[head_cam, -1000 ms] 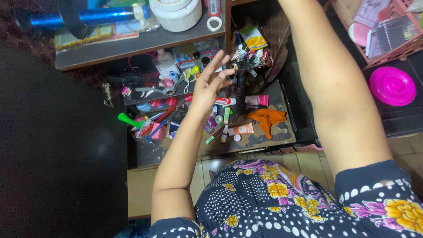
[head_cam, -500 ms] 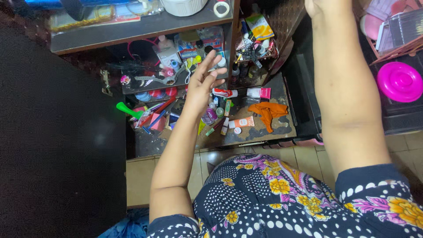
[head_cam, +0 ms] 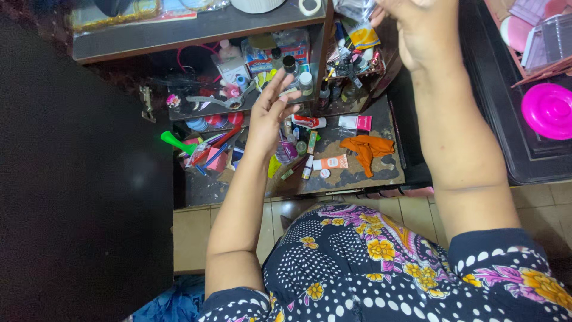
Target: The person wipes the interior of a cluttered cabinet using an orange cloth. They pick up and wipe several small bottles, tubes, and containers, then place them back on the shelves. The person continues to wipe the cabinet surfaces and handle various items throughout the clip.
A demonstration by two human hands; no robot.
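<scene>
Just beyond the spread fingers of the left hand [head_cam: 268,116] stand small upright bottles [head_cam: 305,83] on the cluttered shelf [head_cam: 196,110] — nearer this hand; the right hand [head_cam: 417,30], raised alongside, pinches clear plastic wrap [head_cam: 354,8].

An orange cloth [head_cam: 367,147] is seen lying on the worn lower shelf [head_cam: 357,173], a pink round lid [head_cam: 549,111] is seen well apart at right, and a green tool [head_cam: 173,141] at left.

Cloth [head_cam: 367,146] on lower shelf: orange. Dish [head_cam: 549,111] at right: bright pink. Handle [head_cam: 174,141] among the clutter: green. Garment [head_cam: 381,262]: dark navy with white dots, yellow and pink flowers. Small box [head_cam: 361,123]: pink and white. Cupboard door [head_cam: 71,179]: black.
</scene>
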